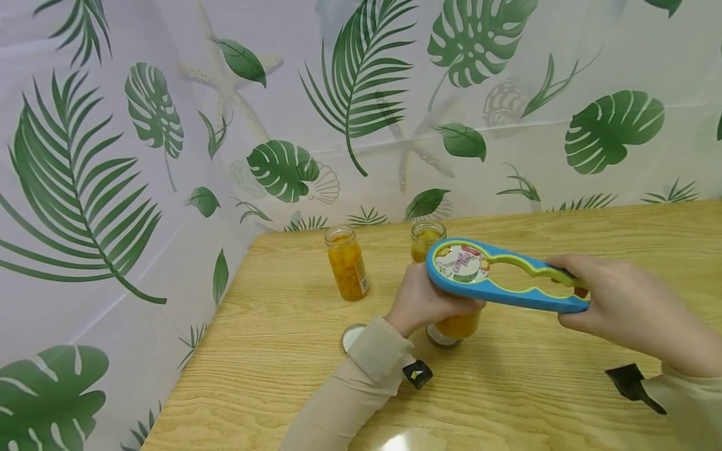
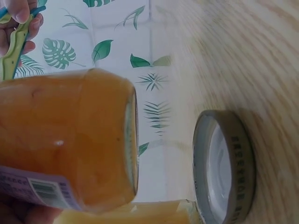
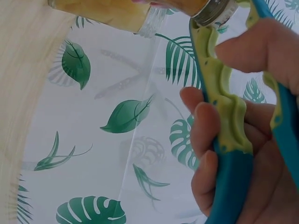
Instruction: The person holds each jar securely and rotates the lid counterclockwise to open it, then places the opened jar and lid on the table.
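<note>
My left hand point(image 1: 425, 297) grips a glass jar point(image 2: 70, 135) of orange fruit, its base raised off the wooden table. In my right hand point(image 1: 626, 300) is a blue and lime-green jar opener point(image 1: 521, 302), held by the ends of its two handles. The opener's round labelled head lies over the jar's top. From the right wrist, the jar's metal lid point(image 3: 218, 11) shows at the opener's toothed inner edges; how firmly they touch is unclear. Right fingers point(image 3: 205, 126) curl about one handle, the thumb toward the other.
A lidless jar of orange fruit point(image 1: 348, 269) stands at the back left. Another lidless jar with yellowish fruit point(image 1: 424, 241) is partly hidden behind my left hand. One loose lid point(image 1: 351, 338) lies beside my left wrist. A leaf-print sheet point(image 1: 361, 156) hangs behind the table point(image 1: 254, 376).
</note>
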Demonstrator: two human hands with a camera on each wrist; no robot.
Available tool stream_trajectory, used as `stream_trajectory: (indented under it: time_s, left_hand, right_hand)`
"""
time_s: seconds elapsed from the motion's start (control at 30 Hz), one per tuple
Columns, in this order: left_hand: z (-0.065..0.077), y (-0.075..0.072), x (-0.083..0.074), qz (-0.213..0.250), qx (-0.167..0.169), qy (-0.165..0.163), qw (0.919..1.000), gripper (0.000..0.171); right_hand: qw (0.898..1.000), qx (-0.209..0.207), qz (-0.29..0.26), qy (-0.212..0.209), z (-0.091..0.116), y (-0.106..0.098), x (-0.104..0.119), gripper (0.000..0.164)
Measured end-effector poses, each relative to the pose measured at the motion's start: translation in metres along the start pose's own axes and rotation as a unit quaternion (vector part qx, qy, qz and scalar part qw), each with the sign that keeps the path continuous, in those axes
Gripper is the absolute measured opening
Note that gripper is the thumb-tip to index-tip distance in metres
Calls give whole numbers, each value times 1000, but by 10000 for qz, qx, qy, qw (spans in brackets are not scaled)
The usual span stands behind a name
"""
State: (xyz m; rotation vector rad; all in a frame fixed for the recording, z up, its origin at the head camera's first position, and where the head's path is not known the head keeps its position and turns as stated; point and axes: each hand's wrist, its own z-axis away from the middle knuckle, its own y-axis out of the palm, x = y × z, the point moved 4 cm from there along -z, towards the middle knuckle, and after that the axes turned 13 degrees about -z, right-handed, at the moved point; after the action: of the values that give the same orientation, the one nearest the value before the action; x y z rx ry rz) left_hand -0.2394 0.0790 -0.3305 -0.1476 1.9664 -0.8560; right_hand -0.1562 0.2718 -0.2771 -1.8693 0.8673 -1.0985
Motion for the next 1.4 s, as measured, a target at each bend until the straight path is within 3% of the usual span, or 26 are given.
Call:
stream_trajectory:
  time_s: [0.23,0.77,1.17,1.4]
  left_hand:
    - [0,3,-5,441,456,382,9973,59]
    - [3,5,-12,206,1104,873,9898,59]
    - [6,9,-19,588,1904,1279,9716,67]
    - [8,11,-22,776,2207,1418,9619,69]
  right_hand:
    - [9999,44,-20,-100,2,-2,-7,61]
    - [9992,66,54,-382,7,-6,-18,60]
    - [9984,373,-14,-428,10,-8,-23,65]
    - [9970,287,65,-716,12,-8,-29,66]
